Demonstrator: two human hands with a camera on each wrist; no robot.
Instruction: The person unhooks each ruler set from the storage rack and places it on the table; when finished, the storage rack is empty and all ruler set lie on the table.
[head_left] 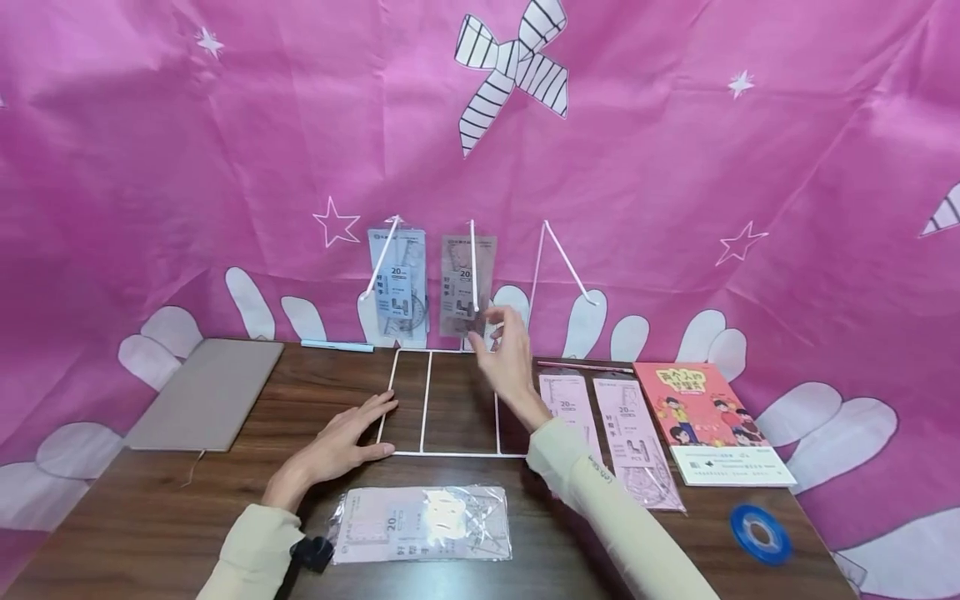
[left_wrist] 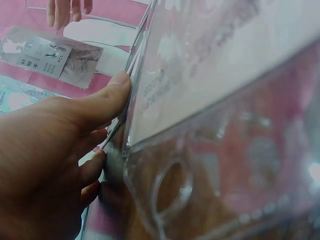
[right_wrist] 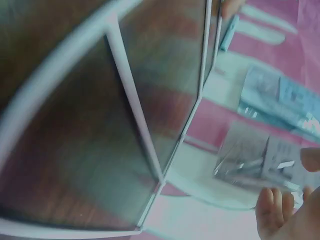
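1. Rack. In the head view, the white rack [head_left: 427, 400] stands at the clock's centre on the surface [head_left: 187, 533]; its base lies flat, presumably so that the upper prongs [head_left: 474, 267] bear weight without tipping.
2. Hung packets. The blue packet [head_left: 411, 283] at 11 o'clock and the grey packet [head_left: 455, 283] at 12 hang upright on separate prongs, likely keeping their faces visible.
3. Loose packets. One pink packet [head_left: 367, 525] lies flat between 6 and 7 o'clock; two further pink packets [head_left: 626, 417] lie towards 3, probably for easy reach.
4. Left hand [head_left: 337, 442]. Between 8 and 9 o'clock, fingers extended and unclenched, it touches the base's side, apparently steadying it.
5. Right hand [head_left: 508, 354]. Between 1 and 2 o'clock, thumb and fingers parted, it grasps nothing visible beside the grey packet's lower end; contact cannot be told.
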